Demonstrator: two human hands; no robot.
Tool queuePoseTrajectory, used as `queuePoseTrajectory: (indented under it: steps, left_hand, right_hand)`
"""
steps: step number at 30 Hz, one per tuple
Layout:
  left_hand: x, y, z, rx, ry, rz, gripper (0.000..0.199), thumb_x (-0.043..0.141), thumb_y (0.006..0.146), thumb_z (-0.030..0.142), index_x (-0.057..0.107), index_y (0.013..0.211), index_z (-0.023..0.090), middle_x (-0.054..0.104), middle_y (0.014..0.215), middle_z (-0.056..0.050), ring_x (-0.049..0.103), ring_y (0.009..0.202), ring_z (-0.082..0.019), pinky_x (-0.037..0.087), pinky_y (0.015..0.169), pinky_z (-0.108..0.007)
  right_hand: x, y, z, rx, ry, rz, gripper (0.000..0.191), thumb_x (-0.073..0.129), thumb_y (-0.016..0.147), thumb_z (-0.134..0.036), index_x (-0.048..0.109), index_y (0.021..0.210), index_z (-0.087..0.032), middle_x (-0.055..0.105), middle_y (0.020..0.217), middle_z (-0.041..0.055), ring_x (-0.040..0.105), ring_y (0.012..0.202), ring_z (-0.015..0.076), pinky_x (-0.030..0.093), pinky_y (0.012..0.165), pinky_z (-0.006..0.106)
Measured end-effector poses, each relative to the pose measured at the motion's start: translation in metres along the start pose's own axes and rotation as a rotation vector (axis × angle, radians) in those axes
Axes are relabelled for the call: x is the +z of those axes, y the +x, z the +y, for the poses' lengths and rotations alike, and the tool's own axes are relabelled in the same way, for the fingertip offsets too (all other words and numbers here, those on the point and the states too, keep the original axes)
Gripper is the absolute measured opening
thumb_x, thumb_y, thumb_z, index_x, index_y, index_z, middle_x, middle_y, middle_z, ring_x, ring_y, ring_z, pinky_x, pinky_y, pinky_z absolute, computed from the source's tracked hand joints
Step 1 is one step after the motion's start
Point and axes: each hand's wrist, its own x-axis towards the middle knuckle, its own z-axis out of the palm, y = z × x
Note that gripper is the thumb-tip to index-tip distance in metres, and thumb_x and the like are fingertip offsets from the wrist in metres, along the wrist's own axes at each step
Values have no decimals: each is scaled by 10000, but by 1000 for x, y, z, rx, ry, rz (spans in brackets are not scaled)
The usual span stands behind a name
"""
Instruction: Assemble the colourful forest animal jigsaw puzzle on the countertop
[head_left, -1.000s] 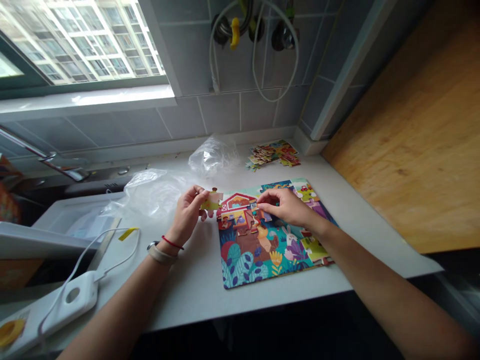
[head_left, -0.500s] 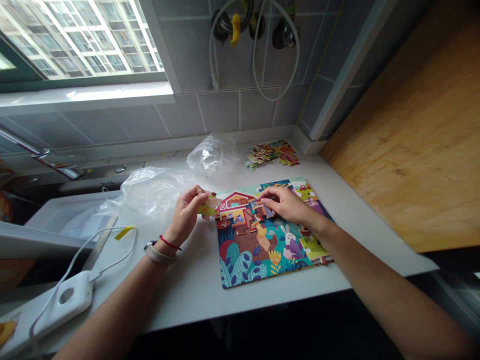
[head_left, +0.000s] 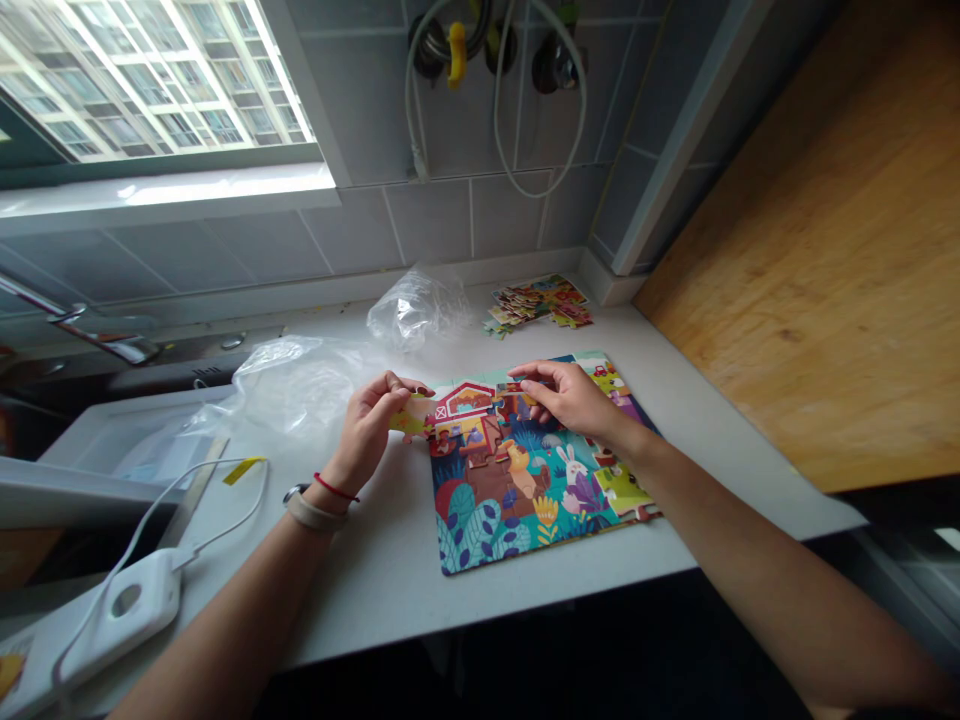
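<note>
A colourful jigsaw puzzle point(head_left: 517, 480) lies on the counter, showing a red-roofed barn, a fox-like animal and a white rabbit. At its upper left edge, my left hand point(head_left: 373, 415) pinches one or more yellow-green puzzle pieces point(head_left: 405, 418) between thumb and fingers. Over the puzzle's upper middle is my right hand point(head_left: 570, 400), its fingers closed on a brown and orange puzzle piece point(head_left: 513, 402) just right of the barn roof. Part of that piece and the puzzle's upper right are hidden behind the right hand.
Loose puzzle pieces point(head_left: 536, 300) are heaped behind the puzzle. Crumpled clear plastic bags point(head_left: 292, 385) lie to the left. A white power strip point(head_left: 127, 610) with a cable sits at the front left, near a sink tap point(head_left: 112, 340). A wooden panel point(head_left: 817, 270) borders the right.
My right hand has shifted slightly up, and the brown and orange piece now shows higher, beside the barn roof. My left hand keeps its pieces almost in place. The view has shifted slightly.
</note>
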Motion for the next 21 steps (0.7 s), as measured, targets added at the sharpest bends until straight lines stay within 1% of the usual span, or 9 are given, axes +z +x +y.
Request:
queuePoseTrajectory:
  steps: [3,5,7,9,13,15,18,21]
  left_hand:
    - [0,0,0,5,0,-6,262,747,761,338,541,688,194,769,881,-41,677,758,-173,497,628,-234]
    - [0,0,0,2,2,-5,262,750,756,342,547,684,193,770,881,-43,681,770,-175,501,648,-240]
    - [0,1,0,-5,2,-3,264,753,754,346,549,685,193,771,884,-45,681,768,-176,500,651,-243]
    - [0,1,0,-8,2,-2,266,755,751,348,548,686,195,771,882,-46,681,761,-177,497,644,-246]
    - [0,1,0,-8,3,3,276,761,740,355,544,682,196,770,877,-49,684,759,-184,497,633,-249]
    - [0,1,1,-12,1,5,281,762,739,360,541,682,195,770,877,-48,684,758,-183,497,629,-246]
    - [1,1,1,-10,5,1,286,765,735,358,538,680,194,769,877,-48,685,764,-184,501,632,-245]
    - [2,1,1,-10,9,-6,295,767,731,365,534,678,193,768,871,-49,687,766,-185,504,635,-243]
  right_hand:
    - [0,2,4,-29,8,3,311,703,870,-357,728,1104,-154,694,738,13,615,574,132,513,531,252]
    - [0,4,7,-53,14,2,287,740,837,-360,739,1034,-151,725,781,34,643,639,143,526,580,257]
    - [-2,4,7,-73,4,-17,287,750,830,-373,764,1004,-145,762,842,60,671,705,156,540,636,267]
    - [-4,2,6,-84,-42,-87,307,743,848,-400,796,1001,-140,781,858,71,671,710,159,537,650,270]
    - [-5,-5,1,-61,-117,-321,385,741,871,-461,831,1046,-131,750,754,58,620,615,147,501,565,257]
    - [-4,-7,-1,-34,-105,-370,426,710,899,-474,823,1104,-118,732,740,58,604,591,142,501,545,256]
    - [-3,-7,-2,-43,-146,-379,402,667,942,-424,811,1155,-115,749,819,85,620,631,148,511,556,253]
    - [-6,-6,-3,-113,-227,-381,321,646,955,-312,815,1170,-142,777,944,103,662,747,161,527,631,246]
